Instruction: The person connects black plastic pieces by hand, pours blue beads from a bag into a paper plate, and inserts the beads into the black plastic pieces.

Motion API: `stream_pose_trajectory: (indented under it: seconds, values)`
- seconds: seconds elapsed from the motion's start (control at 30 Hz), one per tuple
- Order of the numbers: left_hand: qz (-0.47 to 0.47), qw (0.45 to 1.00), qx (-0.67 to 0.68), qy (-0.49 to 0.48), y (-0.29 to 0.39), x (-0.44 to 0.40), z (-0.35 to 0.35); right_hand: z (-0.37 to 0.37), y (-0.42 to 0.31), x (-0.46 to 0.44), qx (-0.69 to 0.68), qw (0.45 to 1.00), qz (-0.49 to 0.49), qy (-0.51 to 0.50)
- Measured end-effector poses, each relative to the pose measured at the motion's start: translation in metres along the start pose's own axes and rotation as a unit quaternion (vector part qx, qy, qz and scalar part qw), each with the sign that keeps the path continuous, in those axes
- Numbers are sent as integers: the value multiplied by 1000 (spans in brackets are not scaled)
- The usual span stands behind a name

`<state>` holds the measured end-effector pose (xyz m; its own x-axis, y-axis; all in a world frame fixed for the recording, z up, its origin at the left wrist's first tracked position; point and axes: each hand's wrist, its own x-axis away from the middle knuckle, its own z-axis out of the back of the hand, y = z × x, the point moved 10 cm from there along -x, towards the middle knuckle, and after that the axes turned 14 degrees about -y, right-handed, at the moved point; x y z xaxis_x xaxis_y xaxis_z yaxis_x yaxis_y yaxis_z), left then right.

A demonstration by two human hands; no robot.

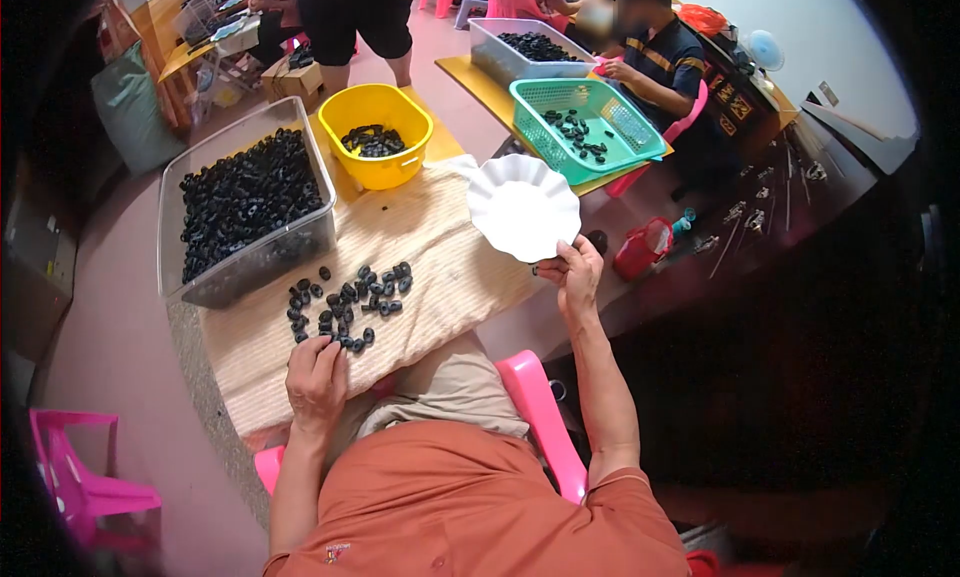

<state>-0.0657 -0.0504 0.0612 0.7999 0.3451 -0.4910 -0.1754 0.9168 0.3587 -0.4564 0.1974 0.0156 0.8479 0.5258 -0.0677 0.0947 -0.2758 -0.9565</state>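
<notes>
The white dish (524, 205) has its near rim pinched in the fingers of the right hand (574, 279); it looks light, stiff, best held by that wavy edge; the bent fingers of the left hand (316, 383) touch small black rings (348, 293), probably light, easiest pinched by their sides; whether they grip one, I cannot tell; beyond them stand a clear bin (326, 199) and yellow tub (352, 167).
</notes>
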Motion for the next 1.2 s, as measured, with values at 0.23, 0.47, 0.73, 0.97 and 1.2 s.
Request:
stream_pose_trajectory:
  seconds: [0.23,0.47,0.73,0.97,1.2]
  values:
    - [3,1000,-12,2,1,-1,0,-26,21,7,49,996,-58,-51]
    - [-5,1000,-27,-14,9,-5,-2,-41,32,12,107,981,-117,-109]
    - [-48,994,-51,-80,38,-22,-18,-40,40,10,107,979,-116,-126]
    - [-53,992,-75,-92,38,-39,-15,-49,46,10,92,973,-151,-148]
    - [-72,982,-117,-126,24,-57,-25,-40,45,9,120,982,-105,-99]
